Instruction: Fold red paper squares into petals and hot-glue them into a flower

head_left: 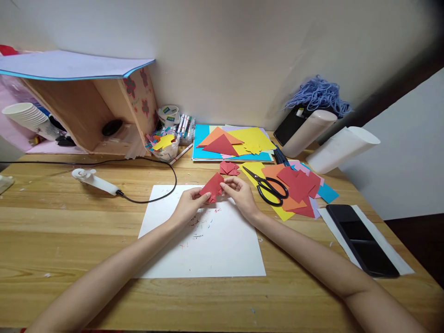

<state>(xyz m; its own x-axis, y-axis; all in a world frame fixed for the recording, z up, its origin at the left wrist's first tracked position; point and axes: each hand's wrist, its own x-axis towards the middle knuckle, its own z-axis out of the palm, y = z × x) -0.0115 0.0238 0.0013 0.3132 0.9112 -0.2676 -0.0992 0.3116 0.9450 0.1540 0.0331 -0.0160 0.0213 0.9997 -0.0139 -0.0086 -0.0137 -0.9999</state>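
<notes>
Between both hands is a folded piece of red paper (pixel 214 184), held up over the far edge of a white sheet (pixel 215 249) marked with small colored specks. My left hand (pixel 190 201) pinches its lower left side, thumb on top. My right hand (pixel 239 192) grips the right edge between thumb and fingers. Just beyond lies another red folded paper piece (pixel 229 168). Black-handled scissors (pixel 268 187) rest to the right of my right hand, on yellow paper (pixel 285 213) and other loose colored sheets.
A white glue gun (pixel 95 181) with a black cord lies at left. Behind are a cardboard box (pixel 138 101), a tub of paper scraps (pixel 165 150) and stacked colored paper (pixel 199 143). A phone (pixel 362 240), paper rolls (pixel 343 148) and blue yarn (pixel 317 97) are at right.
</notes>
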